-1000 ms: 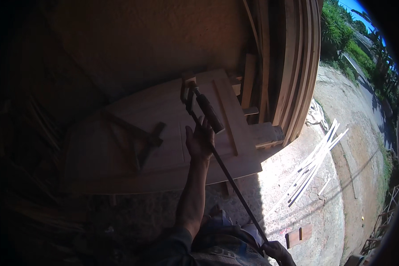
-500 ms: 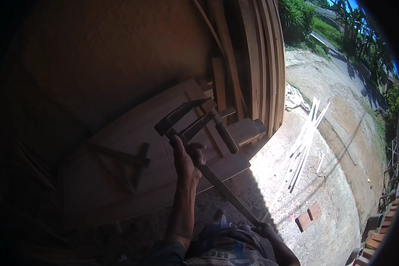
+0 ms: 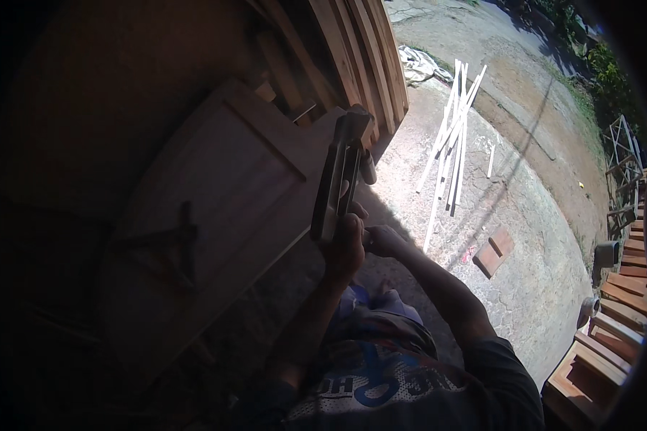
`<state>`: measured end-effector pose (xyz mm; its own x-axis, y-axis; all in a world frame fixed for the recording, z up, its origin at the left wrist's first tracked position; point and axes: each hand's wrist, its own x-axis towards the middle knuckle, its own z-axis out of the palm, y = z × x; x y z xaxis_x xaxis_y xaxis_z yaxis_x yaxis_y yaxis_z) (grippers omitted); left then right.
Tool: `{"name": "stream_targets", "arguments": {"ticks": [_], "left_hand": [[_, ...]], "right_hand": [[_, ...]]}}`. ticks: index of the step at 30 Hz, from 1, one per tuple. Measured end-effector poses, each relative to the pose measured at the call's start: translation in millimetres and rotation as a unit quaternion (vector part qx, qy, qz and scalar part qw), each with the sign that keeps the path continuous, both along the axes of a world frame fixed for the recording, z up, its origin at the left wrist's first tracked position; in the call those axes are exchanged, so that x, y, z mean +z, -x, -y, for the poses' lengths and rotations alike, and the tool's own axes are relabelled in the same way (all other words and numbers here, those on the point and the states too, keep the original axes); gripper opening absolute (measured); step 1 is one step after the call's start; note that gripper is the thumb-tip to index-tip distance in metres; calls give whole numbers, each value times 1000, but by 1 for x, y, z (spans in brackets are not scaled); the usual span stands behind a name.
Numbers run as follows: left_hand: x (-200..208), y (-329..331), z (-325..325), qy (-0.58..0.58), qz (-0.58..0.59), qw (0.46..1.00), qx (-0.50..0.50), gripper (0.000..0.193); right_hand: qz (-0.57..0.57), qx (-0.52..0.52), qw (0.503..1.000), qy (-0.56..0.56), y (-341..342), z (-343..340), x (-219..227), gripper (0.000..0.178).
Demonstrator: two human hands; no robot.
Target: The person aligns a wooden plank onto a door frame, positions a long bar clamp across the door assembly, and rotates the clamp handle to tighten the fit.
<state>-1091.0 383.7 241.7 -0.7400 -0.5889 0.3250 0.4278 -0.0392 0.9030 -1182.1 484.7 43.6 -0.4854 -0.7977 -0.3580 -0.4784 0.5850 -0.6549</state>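
My left hand [image 3: 343, 243] is wrapped around a bar clamp [image 3: 328, 188] just below its jaws, which point away from me. The clamp's wooden-looking handle [image 3: 369, 169] shows at its right side. Beside the left hand, my right hand [image 3: 385, 241] is closed at the lower part of the clamp; the bar there is mostly hidden by the hands. Left of the clamp lies a large wooden panel [image 3: 216, 165] in shade, with a batten [image 3: 266, 140] across its far part. A second dark clamp or similar tool [image 3: 187, 241] rests on the panel, too dim to make out fully.
Tall boards [image 3: 363, 57] lean at the far side. White strips [image 3: 453, 136] lie in a loose pile on the sunlit concrete [image 3: 532, 237], near a small brown wood piece [image 3: 494, 251]. A white cloth [image 3: 420, 66] is beyond them. Wooden pieces [image 3: 629, 294] line the right edge.
My right hand has come up from the clamp's far bar end to beside my left. The clamp has swung so its jaws point ahead, and my view has turned right.
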Motion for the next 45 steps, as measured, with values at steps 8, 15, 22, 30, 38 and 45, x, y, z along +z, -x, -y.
{"name": "stream_targets", "arguments": {"ticks": [8,15,22,30,38,45], "left_hand": [[-49,-11,-10,15,70,992,-101,50],[-21,-28,7,34,150,987,-50,34],[-20,-27,-1,83,151,985,16,33],[15,-9,49,-89,96,991,40,43],[126,21,122,-243,73,967,13,51],[57,14,183,-349,62,933,-64,38]], "right_hand": [[-26,-78,994,70,-18,-11,-79,47],[20,-84,996,-19,-30,3,-1,40],[36,-129,991,-27,-38,17,-1,30],[-118,-62,983,128,-45,9,73,41],[196,-124,972,42,-91,-170,-24,51],[177,-260,945,-92,-248,-516,-98,26]]}}
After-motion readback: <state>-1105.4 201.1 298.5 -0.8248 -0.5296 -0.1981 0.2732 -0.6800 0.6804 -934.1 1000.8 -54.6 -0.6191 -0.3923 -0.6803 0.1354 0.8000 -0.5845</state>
